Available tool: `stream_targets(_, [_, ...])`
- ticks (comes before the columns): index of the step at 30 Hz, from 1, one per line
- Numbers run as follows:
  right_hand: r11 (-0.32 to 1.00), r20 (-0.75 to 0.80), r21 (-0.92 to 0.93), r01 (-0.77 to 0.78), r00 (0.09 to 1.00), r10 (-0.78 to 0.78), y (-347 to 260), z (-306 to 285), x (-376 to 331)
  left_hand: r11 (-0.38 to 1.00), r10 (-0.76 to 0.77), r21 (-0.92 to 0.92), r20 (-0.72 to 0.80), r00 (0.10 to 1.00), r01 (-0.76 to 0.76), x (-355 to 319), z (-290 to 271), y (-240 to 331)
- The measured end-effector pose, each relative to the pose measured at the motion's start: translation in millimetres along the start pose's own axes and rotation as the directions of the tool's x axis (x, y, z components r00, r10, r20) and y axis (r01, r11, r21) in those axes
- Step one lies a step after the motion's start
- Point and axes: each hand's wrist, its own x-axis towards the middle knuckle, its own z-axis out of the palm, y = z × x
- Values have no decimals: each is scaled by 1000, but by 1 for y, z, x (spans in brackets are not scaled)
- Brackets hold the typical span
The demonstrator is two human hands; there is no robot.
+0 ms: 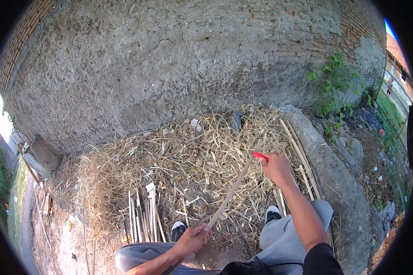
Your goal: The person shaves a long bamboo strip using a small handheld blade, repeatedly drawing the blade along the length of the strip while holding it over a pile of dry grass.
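Bamboo strip (231, 190) runs slanted over the straw pile (170, 160), from lower centre up toward the right. Left hand (192, 239) fingers closed around its lower end. Right hand (276, 167) fist closed on a red-handled tool (261, 156), touching the strip's upper end. Cut strips (144, 220) lie at the pile's near-left edge. Stone curb (335, 178) right, plastered wall (179, 64) behind.
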Motion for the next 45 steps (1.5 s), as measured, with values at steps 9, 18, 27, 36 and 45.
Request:
stream_targets(9, [883,342,468,39,914,-221,-80,11,-84,951,-143,-279,-6,990,136,13,-4,11])
stream_targets(18, [802,366,576,157,828,-425,-97,2,-102,870,-90,-484,41,995,98,19,-8,20])
stream_targets(27, [797,96,417,437,851,-517,-96,4,-99,970,-12,-243,-120,993,-18,14,5,24])
stream_targets(36, [781,3,406,475,854,-520,-96,4,-101,995,58,-76,-132,990,-68,9,2,17])
stream_targets(45, [770,-101,362,526,843,-528,-97,0,-96,984,141,135,-201,969,-115,7,3,17])
